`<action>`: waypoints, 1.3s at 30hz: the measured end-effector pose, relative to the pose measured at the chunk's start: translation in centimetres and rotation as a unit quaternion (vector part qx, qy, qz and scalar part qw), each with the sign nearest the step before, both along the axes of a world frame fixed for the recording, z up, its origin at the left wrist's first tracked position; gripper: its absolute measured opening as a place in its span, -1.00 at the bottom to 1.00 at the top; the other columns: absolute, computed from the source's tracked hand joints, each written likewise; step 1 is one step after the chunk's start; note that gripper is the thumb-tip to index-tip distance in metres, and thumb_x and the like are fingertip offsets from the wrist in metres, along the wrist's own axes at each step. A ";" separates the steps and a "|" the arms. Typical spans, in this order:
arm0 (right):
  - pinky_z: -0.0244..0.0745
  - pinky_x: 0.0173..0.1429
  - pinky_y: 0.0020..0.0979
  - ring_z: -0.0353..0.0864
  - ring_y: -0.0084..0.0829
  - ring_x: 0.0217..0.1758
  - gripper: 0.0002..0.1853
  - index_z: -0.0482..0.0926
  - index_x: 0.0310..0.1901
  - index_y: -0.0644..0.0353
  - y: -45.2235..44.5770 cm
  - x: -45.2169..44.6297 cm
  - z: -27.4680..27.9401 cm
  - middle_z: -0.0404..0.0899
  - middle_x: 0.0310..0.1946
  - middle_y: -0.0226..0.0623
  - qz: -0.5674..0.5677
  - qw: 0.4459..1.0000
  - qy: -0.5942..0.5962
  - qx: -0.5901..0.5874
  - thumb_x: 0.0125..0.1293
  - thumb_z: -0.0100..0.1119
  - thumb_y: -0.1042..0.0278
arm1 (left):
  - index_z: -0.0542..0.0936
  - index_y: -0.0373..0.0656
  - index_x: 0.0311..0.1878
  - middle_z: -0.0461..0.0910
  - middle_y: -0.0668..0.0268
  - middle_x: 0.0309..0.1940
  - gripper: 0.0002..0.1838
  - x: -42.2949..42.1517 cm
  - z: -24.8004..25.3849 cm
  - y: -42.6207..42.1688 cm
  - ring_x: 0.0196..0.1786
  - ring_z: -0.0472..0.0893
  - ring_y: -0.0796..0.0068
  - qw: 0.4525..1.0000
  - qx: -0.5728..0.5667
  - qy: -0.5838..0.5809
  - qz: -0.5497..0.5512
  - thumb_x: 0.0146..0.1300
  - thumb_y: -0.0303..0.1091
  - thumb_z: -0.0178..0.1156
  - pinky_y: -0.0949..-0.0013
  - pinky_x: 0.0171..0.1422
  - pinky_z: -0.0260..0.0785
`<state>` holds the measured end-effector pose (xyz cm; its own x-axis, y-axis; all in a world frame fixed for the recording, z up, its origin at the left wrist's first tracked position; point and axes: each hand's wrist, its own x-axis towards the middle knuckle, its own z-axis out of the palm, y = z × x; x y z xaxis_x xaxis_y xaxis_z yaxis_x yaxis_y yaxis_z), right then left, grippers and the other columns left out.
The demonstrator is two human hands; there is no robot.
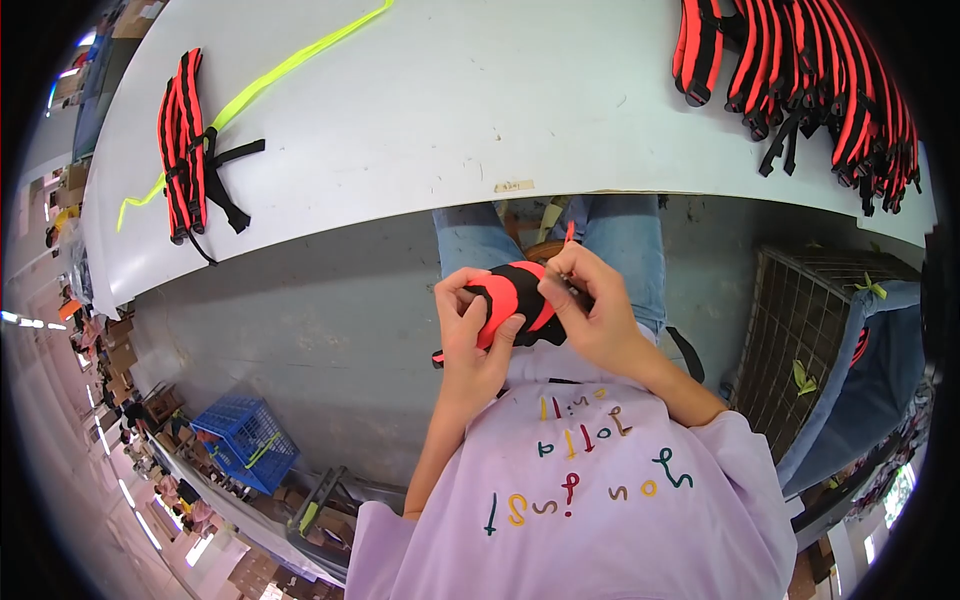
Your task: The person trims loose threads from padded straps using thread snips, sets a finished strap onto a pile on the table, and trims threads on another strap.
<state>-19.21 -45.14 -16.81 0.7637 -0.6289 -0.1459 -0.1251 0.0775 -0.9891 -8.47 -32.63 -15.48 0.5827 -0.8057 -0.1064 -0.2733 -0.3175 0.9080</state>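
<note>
a broad grey floor [300, 325] lies beneath everything, and above it a long pale counter [450, 110] curves across the top of the view, its near edge just beyond the person's knees. the person sits facing it in a lilac shirt [570, 510] with multicoloured lettering on the front, and blue jeans [625, 240] show between the shirt and the counter. to the right on the floor stands a wire basket [775, 330] with blue cloth draped over its side. on the counter's far right lies a spread pile of red-and-black straps [815, 80], some ends hanging close to the edge. a blue plastic crate [245, 440] sits low at the left. a smaller bundle of straps [185, 140] rests near the counter's left end, with a neon-yellow ribbon [290, 65] running from it to the top edge. the right hand [600, 305] pinches the right end of a padded band [512, 290] between thumb and fingers; the left hand [470, 345] grips its left end, thumb against the near side. that red-and-black band is held above the lap, short of the counter. smallest is a strip of tape [514, 186] at the counter's edge.
</note>
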 end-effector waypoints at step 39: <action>0.17 -0.62 -0.55 0.32 -0.60 -0.63 -0.80 0.53 -0.32 0.21 -2.0 -1.3 0.8 0.45 -0.49 -0.40 0.009 0.985 -0.014 -0.174 0.06 0.34 0.37 | 0.48 -0.40 -0.14 0.24 0.16 0.07 -0.76 0.8 -0.1 -0.3 -0.08 0.32 0.40 0.998 -0.038 0.041 0.000 0.17 -0.46 0.18 0.40 0.09 0.22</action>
